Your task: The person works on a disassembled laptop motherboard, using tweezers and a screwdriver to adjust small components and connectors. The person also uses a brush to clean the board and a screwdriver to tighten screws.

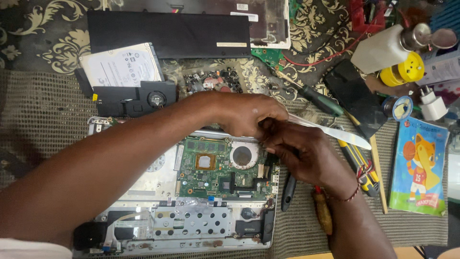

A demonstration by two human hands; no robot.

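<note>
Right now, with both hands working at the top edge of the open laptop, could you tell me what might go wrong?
The metal blade beside the right hand lies close to the exposed green circuit board; a slip could scratch or short it. The left hand hides the work spot, so a small part could be strained unseen. Loose screws nearby might scatter.

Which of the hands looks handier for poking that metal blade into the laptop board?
Probably the right hand: the metal blade juts out from it, and it sits by the green board's top right corner. The left hand reaches across and seems only to steady things.
</note>
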